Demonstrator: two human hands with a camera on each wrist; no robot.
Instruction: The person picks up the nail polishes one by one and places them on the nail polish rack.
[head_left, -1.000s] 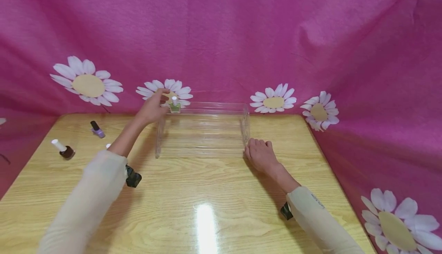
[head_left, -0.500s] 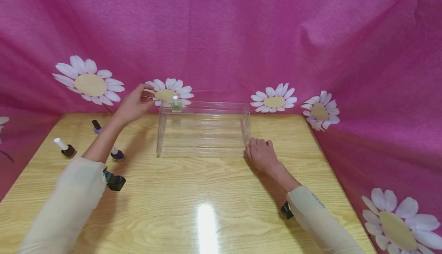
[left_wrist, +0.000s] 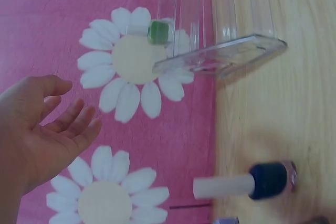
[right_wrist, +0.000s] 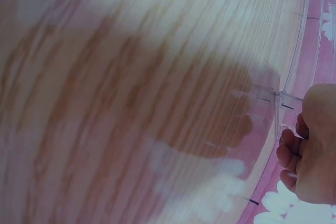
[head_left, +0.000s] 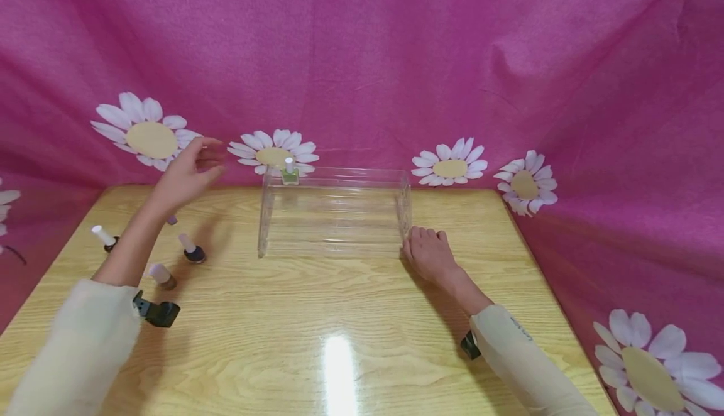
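Observation:
A clear tiered acrylic rack [head_left: 334, 215] stands at the back of the table. On its top tier, at the left end, a green nail polish bottle [head_left: 290, 178] with a white cap is upright; the left wrist view also has the green bottle [left_wrist: 159, 32]. My left hand [head_left: 183, 174] is in the air left of the rack, fingers loosely bent and holding nothing. My right hand [head_left: 428, 252] grips the rack's front right corner with curled fingers. In the right wrist view the right hand [right_wrist: 320, 145] is at the rack's clear edge.
Left on the wooden table [head_left: 271, 340] stand a dark blue nail polish bottle [head_left: 195, 254], a brownish one [head_left: 165, 279] and a dark, white-capped one [head_left: 104, 237]. A purple bottle [head_left: 172, 220] is mostly hidden behind my left arm. A pink flowered cloth [head_left: 362, 70] hangs behind.
My left hand has moved left, away from the green bottle and the rack. Its arm now covers most of the purple bottle, and the brownish one shows. The right hand stays at the corner.

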